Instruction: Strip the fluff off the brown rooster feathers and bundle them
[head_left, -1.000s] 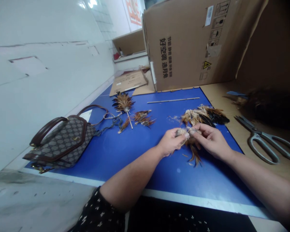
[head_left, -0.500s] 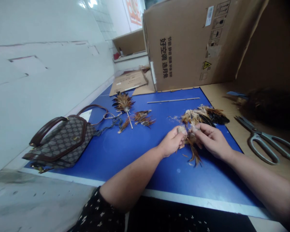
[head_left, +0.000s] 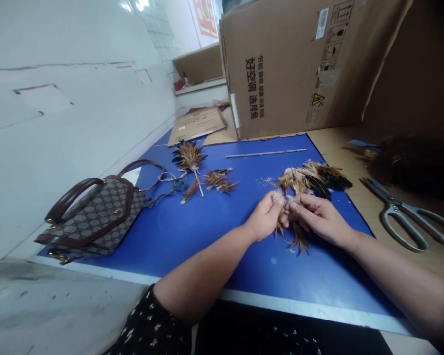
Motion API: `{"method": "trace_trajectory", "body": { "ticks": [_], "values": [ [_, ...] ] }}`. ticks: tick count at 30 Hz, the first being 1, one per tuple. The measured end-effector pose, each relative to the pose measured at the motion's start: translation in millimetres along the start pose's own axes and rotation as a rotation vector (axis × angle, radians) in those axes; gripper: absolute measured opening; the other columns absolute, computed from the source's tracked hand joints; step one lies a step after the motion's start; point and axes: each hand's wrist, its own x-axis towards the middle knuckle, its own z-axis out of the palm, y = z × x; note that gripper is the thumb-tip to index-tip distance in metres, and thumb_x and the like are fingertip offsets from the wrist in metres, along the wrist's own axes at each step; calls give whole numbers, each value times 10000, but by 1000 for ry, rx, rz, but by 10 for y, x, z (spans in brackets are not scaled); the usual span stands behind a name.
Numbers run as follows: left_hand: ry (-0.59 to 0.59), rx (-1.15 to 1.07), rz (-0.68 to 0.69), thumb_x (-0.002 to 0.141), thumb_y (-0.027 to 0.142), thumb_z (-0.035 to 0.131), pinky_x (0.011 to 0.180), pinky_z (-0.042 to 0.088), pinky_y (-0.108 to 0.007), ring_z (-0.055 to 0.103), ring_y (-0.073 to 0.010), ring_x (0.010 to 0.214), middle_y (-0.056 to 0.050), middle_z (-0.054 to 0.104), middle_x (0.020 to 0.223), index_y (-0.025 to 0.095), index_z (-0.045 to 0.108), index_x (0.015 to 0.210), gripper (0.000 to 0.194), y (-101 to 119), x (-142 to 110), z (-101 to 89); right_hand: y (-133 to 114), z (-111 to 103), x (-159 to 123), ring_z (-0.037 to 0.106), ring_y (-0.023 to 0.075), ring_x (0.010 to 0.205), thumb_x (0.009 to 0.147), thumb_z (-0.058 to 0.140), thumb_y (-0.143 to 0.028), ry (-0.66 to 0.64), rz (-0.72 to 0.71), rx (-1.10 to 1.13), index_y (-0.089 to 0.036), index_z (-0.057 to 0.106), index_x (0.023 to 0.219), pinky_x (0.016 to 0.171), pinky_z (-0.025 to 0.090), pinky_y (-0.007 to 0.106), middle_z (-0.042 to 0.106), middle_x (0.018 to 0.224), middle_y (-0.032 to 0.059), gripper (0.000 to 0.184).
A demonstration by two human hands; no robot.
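Blue table point(head_left: 207, 241), pale edge strip; whitish wall point(head_left: 77, 123) to L, wood-look board point(head_left: 336, 148) to R. L hand point(head_left: 264, 217) fingers closed on feather tuft point(head_left: 277, 196), over table just this side of pile point(head_left: 307, 178); R hand point(head_left: 320, 217) fingers bent, tips by tuft, can't tell if gripping. Pile: brown, cream & blk feathers, ragged. Duster point(head_left: 189, 158): fan-shaped feather head, thin stem, loose feathers point(head_left: 219, 180) beside it. Stick point(head_left: 266, 153): thin, straight, far side. Scissors point(head_left: 392, 201): grey metal, loop handles, on board. Bag point(head_left: 107, 212): patterned, brown trim, gold-tone clasp, detail too small to read. Box point(head_left: 281, 74): corrugated cardboard, printed “好空调 选月兔”, smaller line incl. “节能 静音 健康 环保”; handling icons, yellow warning triangle point(head_left: 317, 100), white label point(head_left: 321, 23) w/ text too small to read.
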Motion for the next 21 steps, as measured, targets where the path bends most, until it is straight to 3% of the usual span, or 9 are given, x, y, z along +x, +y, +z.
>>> {"method": "trace_trajectory", "body": {
  "ticks": [2, 5, 15, 21],
  "values": [
    [-82, -68, -38, 958, 507, 726, 558, 364, -208, 401, -63, 557, 59, 487, 768, 220, 463, 995, 392, 24, -11, 22, -1, -8, 4, 502, 113, 518, 983, 659, -600, 16, -19, -19, -191, 697, 925, 465, 407, 244, 674, 723, 27, 415],
    [-100, -100, -57, 953, 511, 734, 525, 285, -183, 326, -49, 529, 85, 405, 731, 237, 411, 980, 425, 47, -12, 29, 19, -29, 10, 473, 106, 497, 974, 669, -603, 69, -39, -45, -194, 698, 922, 449, 384, 240, 604, 659, -8, 413],
    [-101, -119, -35, 974, 428, 717, 545, 315, -207, 369, -58, 555, 63, 438, 765, 231, 417, 977, 358, 28, 2, 15, 46, -32, 4, 452, 123, 503, 980, 649, -611, 119, -52, -86, -207, 698, 929, 480, 378, 273, 576, 633, -21, 411],
    [-112, -113, -19, 984, 396, 698, 554, 323, -209, 388, -58, 568, 58, 449, 779, 224, 421, 978, 326, 33, 0, 14, 44, -23, 10, 419, 126, 493, 995, 628, -604, 212, -46, -100, -221, 645, 862, 461, 337, 274, 506, 577, -37, 406]
  ]
}}
